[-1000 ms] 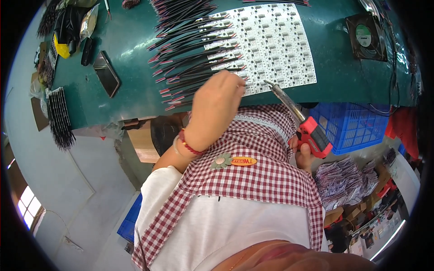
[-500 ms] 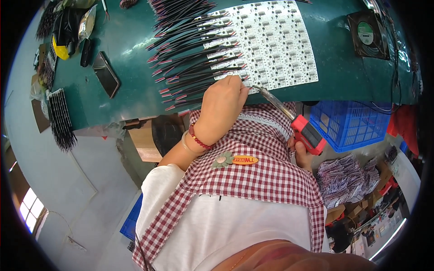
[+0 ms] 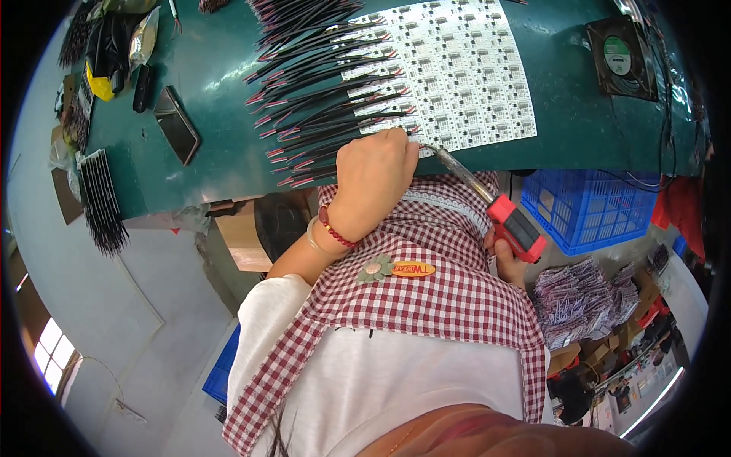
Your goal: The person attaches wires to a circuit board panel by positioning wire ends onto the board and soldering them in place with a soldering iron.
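Note:
A white sheet of small circuit boards [image 3: 472,76] lies on the green table. Along its left side are rows of black cables [image 3: 312,107] with stripped red and white ends, several reaching onto the boards. My left hand [image 3: 375,169] is closed at the sheet's near left corner, its fingers pinched on a black cable [image 3: 318,174] running beneath it; the fingertips are partly hidden. In my right hand [image 3: 509,261], closed round its handle, is a red and black soldering iron [image 3: 518,231]. The iron's tip points at the corner of the sheet, close beside my left fingers.
A phone [image 3: 177,126] lies on the table's left, near a bundle of black cables [image 3: 103,202] hanging over the edge. A square fan [image 3: 622,59] sits at the far right. Below the table stand a blue crate [image 3: 582,209] and piles of bundled cables [image 3: 582,301].
My left hand has shifted slightly left and its fingers have turned a little. The soldering iron has moved very slightly down and left, still held beside the left fingers.

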### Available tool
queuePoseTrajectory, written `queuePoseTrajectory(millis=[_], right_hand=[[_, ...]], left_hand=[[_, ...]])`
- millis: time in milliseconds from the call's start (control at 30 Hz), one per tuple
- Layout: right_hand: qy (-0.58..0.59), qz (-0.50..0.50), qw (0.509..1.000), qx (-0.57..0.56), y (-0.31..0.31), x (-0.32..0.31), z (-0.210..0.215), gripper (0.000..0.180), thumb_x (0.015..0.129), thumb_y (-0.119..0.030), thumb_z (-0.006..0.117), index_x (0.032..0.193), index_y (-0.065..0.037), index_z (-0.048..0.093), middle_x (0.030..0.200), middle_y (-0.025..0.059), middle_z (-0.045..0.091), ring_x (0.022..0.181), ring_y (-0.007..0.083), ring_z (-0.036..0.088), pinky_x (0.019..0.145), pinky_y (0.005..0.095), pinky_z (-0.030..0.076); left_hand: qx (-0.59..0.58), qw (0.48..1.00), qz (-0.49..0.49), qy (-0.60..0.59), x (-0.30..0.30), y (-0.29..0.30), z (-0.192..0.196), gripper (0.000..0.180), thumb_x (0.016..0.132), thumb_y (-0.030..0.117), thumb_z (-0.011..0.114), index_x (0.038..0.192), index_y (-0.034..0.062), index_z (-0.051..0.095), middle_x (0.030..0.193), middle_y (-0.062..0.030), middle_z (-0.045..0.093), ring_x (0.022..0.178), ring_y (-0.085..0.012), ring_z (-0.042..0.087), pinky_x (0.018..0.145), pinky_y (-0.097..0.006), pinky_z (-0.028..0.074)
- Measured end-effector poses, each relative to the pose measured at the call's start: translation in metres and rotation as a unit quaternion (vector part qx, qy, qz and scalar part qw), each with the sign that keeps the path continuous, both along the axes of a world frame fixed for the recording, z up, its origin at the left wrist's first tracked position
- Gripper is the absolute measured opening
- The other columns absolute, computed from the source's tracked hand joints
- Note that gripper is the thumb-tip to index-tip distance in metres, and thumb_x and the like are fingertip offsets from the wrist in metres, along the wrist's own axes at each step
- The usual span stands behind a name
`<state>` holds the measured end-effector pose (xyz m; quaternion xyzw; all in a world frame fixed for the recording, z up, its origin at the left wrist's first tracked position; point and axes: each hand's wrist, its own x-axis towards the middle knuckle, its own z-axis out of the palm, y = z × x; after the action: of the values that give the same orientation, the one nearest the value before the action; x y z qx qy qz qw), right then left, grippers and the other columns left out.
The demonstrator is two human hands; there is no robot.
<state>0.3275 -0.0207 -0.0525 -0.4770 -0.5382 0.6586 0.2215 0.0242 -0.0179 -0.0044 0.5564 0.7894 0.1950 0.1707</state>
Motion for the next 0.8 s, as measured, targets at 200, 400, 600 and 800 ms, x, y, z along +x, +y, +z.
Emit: queuePoseTrajectory(millis=[200, 400, 600, 800], right_hand=[[0.008, -0.007, 1.000, -0.005, 0.002, -0.005, 0.009, 0.029, 0.080, -0.023, 0.073, 0.090, 0.002, 0.062, 0.080, 0.0047, 0.061, 0.070, 0.0135, 0.058, 0.065, 0.0266, 0.047], [0.078, -0.054, 0.995, -0.043, -0.003, -0.006, 0.017, 0.035, 0.086, -0.034, 0.067, 0.094, 0.000, 0.060, 0.077, 0.0036, 0.059, 0.064, 0.0104, 0.051, 0.057, 0.0246, 0.040], [0.050, -0.038, 0.998, -0.028, 0.000, -0.011, 0.024, 0.034, 0.088, -0.035, 0.065, 0.093, -0.001, 0.060, 0.074, 0.0021, 0.057, 0.062, 0.0089, 0.049, 0.057, 0.0236, 0.038], [0.051, -0.052, 0.995, -0.068, 0.001, -0.017, 0.028, 0.031, 0.089, -0.033, 0.064, 0.090, -0.001, 0.061, 0.073, 0.0017, 0.057, 0.062, 0.0083, 0.049, 0.057, 0.0236, 0.038]], left_hand=[[0.007, 1.000, 0.004, 0.002, 0.000, 0.001, 0.000, 0.022, 0.082, 0.018, 0.064, 0.065, 0.0036, 0.059, 0.058, -0.0126, 0.059, 0.051, -0.0309, 0.058, 0.047, -0.039, 0.043], [-0.001, 1.000, 0.000, -0.008, 0.000, 0.002, 0.001, 0.024, 0.082, 0.019, 0.064, 0.065, 0.0034, 0.060, 0.059, -0.0128, 0.059, 0.052, -0.0316, 0.058, 0.048, -0.040, 0.044], [-0.010, 1.000, -0.015, -0.018, -0.007, 0.004, 0.003, 0.025, 0.082, 0.021, 0.064, 0.064, 0.0035, 0.061, 0.058, -0.0139, 0.059, 0.053, -0.0325, 0.059, 0.049, -0.040, 0.044], [-0.027, 0.999, -0.023, -0.022, -0.007, 0.005, 0.003, 0.025, 0.083, 0.022, 0.064, 0.065, 0.0037, 0.062, 0.058, -0.0145, 0.059, 0.053, -0.0329, 0.059, 0.049, -0.040, 0.045]])
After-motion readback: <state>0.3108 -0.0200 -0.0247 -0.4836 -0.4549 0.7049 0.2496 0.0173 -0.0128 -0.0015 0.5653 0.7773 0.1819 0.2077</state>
